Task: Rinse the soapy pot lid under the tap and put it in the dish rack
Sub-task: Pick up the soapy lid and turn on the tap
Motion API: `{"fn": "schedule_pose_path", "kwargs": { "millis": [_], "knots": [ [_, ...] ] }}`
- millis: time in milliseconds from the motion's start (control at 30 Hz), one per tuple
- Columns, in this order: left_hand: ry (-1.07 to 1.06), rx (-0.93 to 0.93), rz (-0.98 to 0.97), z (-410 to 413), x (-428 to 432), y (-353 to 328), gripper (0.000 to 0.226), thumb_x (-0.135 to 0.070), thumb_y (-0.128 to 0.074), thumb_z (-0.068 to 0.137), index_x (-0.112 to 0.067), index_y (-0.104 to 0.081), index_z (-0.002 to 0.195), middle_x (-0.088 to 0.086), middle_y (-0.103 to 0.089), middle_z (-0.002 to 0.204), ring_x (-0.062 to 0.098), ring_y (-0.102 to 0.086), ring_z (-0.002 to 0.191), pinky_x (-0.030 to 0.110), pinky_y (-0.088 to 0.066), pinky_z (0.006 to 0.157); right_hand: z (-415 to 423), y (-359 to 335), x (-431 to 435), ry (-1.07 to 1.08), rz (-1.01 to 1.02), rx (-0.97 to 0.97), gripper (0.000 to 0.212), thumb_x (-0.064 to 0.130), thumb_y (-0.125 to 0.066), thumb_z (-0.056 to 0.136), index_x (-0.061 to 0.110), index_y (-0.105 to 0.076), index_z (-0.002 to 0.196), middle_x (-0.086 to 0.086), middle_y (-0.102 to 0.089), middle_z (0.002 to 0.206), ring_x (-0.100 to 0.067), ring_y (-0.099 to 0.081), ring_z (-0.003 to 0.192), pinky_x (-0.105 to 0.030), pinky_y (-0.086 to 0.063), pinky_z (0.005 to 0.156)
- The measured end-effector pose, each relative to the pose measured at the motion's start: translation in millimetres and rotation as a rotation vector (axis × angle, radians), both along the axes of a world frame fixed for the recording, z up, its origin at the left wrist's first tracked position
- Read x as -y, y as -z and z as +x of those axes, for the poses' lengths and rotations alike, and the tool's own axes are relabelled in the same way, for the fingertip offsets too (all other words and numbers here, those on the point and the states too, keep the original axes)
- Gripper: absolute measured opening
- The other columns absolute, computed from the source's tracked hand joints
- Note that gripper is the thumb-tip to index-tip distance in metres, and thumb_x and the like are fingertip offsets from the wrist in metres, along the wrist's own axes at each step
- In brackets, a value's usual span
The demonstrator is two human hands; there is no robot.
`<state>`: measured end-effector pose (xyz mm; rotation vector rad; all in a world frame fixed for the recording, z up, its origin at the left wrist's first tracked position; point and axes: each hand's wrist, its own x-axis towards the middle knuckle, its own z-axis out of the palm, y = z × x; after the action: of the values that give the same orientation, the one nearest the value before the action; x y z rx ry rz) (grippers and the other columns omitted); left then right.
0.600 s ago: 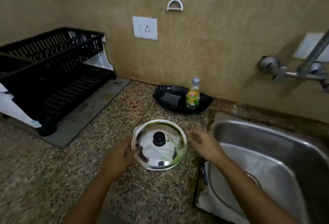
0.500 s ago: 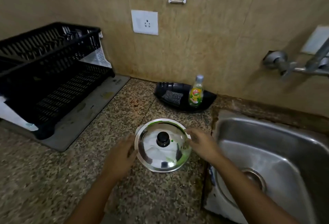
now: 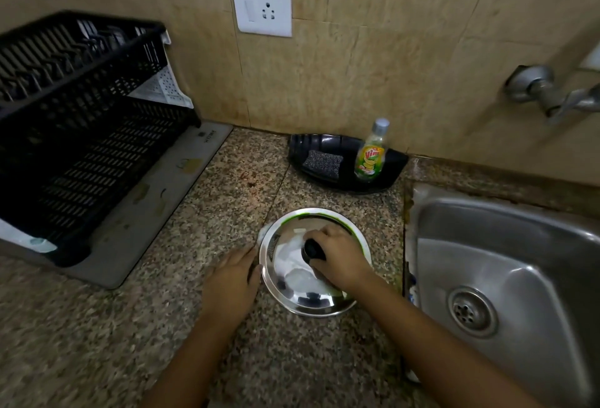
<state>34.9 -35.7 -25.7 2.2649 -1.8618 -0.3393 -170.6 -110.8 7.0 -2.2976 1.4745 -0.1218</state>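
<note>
Lid: round, domed, polished steel pot lid (image 3: pixel 292 281) with green soap smeared round its rim and white suds on the dome; lies knob-up on the speckled granite counter (image 3: pixel 97 342).
Knob: small black round knob (image 3: pixel 312 249) at the lid's centre.
Right hand: right hand (image 3: pixel 341 256) lies over the lid, fingers curled closed round the knob.
Left hand: left hand (image 3: pixel 232 281) lies flat and open on the counter, fingertips touching the lid's rim at 9 o'clock.
Sink: brushed steel basin (image 3: pixel 487 229) with round drain, at 3 o'clock of the lid, just beside it.
Tap: metal wall tap (image 3: pixel 548 91), at 2 o'clock, well apart.
Rack: black slotted plastic dish rack (image 3: pixel 74 135) on a grey mat (image 3: pixel 156 193), at 10 o'clock.
Between lid and wall: glossy black tray (image 3: pixel 394 161) holding a dark scouring pad (image 3: pixel 323 159) and an upright yellow-green soap bottle (image 3: pixel 370 154), at 12 o'clock.
Wall: beige tiles, white socket plate (image 3: pixel 263 8).
</note>
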Motion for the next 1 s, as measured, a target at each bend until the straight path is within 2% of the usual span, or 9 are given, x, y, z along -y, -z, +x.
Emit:
{"fn": "schedule_pose_path", "kwargs": {
  "millis": [200, 300, 400, 467, 533, 600, 667, 767, 1000],
  "knots": [
    [-0.024, -0.139, -0.076, 6, 13, -2, 0.036, -0.034, -0.051, 0.093, -0.022, -0.062, 0.124, -0.005, -0.056, 0.136, 0.024, -0.051, 0.120, 0.036, -0.042, 0.097, 4, -1, 0, 0.013, -0.019, -0.003, 0.045, 0.024, -0.064, 0.081, 0.020, -0.052, 0.125, -0.007, -0.052, 0.121, -0.030, -0.049, 0.115, -0.043, -0.046, 0.089],
    [-0.101, -0.399, -0.096, 11, 22, -6, 0.039, -0.040, -0.048, 0.091, -0.020, -0.065, 0.119, 0.002, -0.062, 0.126, 0.024, -0.056, 0.114, 0.040, -0.046, 0.097, 5, -7, -6, -0.006, -0.080, 0.034, 0.044, 0.023, -0.061, 0.086, 0.018, -0.051, 0.129, -0.009, -0.050, 0.125, -0.029, -0.045, 0.117, -0.036, -0.039, 0.091],
    [-0.168, -0.647, -0.126, 7, 31, -15, 0.042, -0.047, -0.043, 0.090, -0.024, -0.064, 0.118, -0.001, -0.066, 0.117, 0.019, -0.060, 0.106, 0.041, -0.049, 0.093, 5, -23, -6, -0.047, -0.184, 0.097, 0.046, 0.022, -0.063, 0.085, 0.017, -0.052, 0.129, -0.009, -0.049, 0.128, -0.029, -0.045, 0.116, -0.035, -0.040, 0.087],
    [-0.265, -0.944, -0.125, 0, 37, -26, 0.039, -0.045, -0.044, 0.094, -0.019, -0.065, 0.113, 0.000, -0.068, 0.109, 0.020, -0.062, 0.103, 0.039, -0.050, 0.092, 0, -33, -5, -0.056, -0.220, 0.147, 0.047, 0.021, -0.067, 0.082, 0.018, -0.054, 0.127, -0.008, -0.051, 0.125, -0.029, -0.047, 0.114, -0.037, -0.042, 0.087],
    [-0.407, -1.188, -0.080, -6, 48, -32, 0.057, -0.061, -0.047, 0.084, -0.020, -0.064, 0.119, 0.004, -0.068, 0.118, 0.024, -0.062, 0.109, 0.048, -0.048, 0.098, -10, -39, -7, -0.042, -0.219, 0.227, 0.047, 0.018, -0.069, 0.078, 0.019, -0.057, 0.124, -0.008, -0.054, 0.121, -0.030, -0.049, 0.111, -0.040, -0.044, 0.090],
    [-0.484, -1.301, 0.036, -16, 58, -39, 0.073, -0.072, -0.045, 0.078, -0.022, -0.059, 0.128, 0.006, -0.063, 0.127, 0.028, -0.060, 0.115, 0.050, -0.045, 0.102, -23, -42, -11, 0.003, -0.213, 0.292, 0.048, 0.017, -0.072, 0.075, 0.021, -0.059, 0.121, -0.007, -0.055, 0.118, -0.029, -0.049, 0.111, -0.041, -0.043, 0.093],
    [-0.469, -1.388, 0.127, -38, 64, -51, 0.067, -0.068, -0.042, 0.085, -0.017, -0.061, 0.123, 0.008, -0.065, 0.123, 0.027, -0.062, 0.110, 0.043, -0.048, 0.098, -39, -45, -17, 0.065, -0.200, 0.343, 0.049, 0.017, -0.073, 0.074, 0.022, -0.060, 0.121, -0.005, -0.055, 0.117, -0.026, -0.049, 0.113, -0.039, -0.043, 0.095],
    [-0.329, -1.403, 0.166, -81, 69, -69, 0.042, -0.048, -0.045, 0.095, -0.015, -0.068, 0.106, 0.008, -0.070, 0.105, 0.022, -0.065, 0.093, 0.033, -0.052, 0.080, -72, -53, -26, 0.174, -0.185, 0.408, 0.048, 0.012, -0.076, 0.072, 0.019, -0.062, 0.118, -0.005, -0.056, 0.118, -0.025, -0.051, 0.112, -0.035, -0.043, 0.095],
    [-0.378, -1.541, 0.163, -200, 73, -78, 0.032, -0.033, -0.051, 0.096, -0.010, -0.067, 0.081, 0.011, -0.071, 0.080, 0.024, -0.067, 0.068, 0.032, -0.051, 0.065, -175, -63, -42, 0.313, -0.176, 0.429, 0.050, 0.015, -0.077, 0.072, 0.025, -0.063, 0.118, 0.003, -0.059, 0.119, -0.013, -0.050, 0.113, -0.018, -0.037, 0.088]
  ]
}}
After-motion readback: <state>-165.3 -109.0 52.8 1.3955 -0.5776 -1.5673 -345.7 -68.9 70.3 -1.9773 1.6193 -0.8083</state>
